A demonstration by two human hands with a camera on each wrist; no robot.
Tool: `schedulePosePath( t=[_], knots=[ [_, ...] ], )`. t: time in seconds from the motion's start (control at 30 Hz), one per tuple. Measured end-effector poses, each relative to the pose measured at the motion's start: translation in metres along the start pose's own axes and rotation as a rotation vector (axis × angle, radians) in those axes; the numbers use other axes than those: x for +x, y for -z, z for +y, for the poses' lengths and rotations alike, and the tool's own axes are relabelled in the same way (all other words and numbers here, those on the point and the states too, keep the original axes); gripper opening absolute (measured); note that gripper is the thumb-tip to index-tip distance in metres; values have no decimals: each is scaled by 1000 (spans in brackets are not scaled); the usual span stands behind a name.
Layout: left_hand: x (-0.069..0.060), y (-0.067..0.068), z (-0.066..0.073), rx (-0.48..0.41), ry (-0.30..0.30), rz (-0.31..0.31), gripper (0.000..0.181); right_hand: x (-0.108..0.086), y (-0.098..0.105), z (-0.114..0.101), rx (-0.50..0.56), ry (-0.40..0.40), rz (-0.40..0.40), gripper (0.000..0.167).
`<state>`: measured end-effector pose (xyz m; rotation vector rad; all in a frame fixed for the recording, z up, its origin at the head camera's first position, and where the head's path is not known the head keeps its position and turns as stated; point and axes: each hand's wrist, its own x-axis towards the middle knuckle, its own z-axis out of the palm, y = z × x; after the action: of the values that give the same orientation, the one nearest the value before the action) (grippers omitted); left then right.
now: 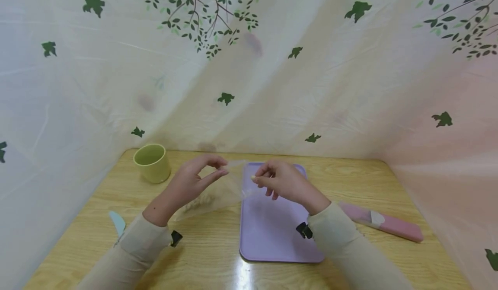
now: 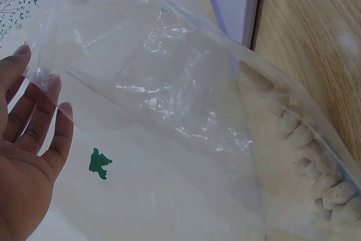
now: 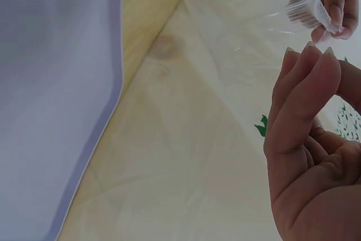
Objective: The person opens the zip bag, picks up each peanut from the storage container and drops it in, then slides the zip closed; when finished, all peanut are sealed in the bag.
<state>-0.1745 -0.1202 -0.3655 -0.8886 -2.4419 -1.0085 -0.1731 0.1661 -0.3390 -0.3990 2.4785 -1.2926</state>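
My left hand (image 1: 190,177) pinches the upper edge of a clear plastic bag (image 2: 169,83) between thumb and fingers. Tan, lumpy pieces like unshelled peanuts (image 2: 316,156) lie along the bag's bottom. My right hand (image 1: 284,180) is over the far part of a purple tray (image 1: 272,234), fingers bent toward the thumb. At its fingertips shows a small pale-yellow piece (image 1: 253,178), too small to name. In the right wrist view the bent fingers of the right hand (image 3: 310,139) hide that piece, and the left hand (image 3: 338,4) grips the bag beyond.
A green cup (image 1: 152,164) stands at the back left. A light-blue blade-like piece (image 1: 117,221) lies near my left sleeve. On the right lies a long pink object (image 1: 400,228) with a white patch, partly behind my right forearm. A leaf-printed curtain (image 1: 264,108) borders the table.
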Motion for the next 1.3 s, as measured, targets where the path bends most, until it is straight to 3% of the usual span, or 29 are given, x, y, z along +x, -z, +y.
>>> schedulePosePath(
  t=[0.53,1.0,1.2,1.3],
  knots=[
    [2,0,-1,9,1,-11,23,-2,2,-4,-53,-9,32,22],
    [3,0,2,4,20,2,22,-15,0,-8,-20,17,86,32],
    [2,2,3,-4,3,40,25,-29,-2,-16,-28,57,111,34],
    [2,3,4,1,-20,83,26,-37,-4,-21,-85,96,141,33]
  ],
)
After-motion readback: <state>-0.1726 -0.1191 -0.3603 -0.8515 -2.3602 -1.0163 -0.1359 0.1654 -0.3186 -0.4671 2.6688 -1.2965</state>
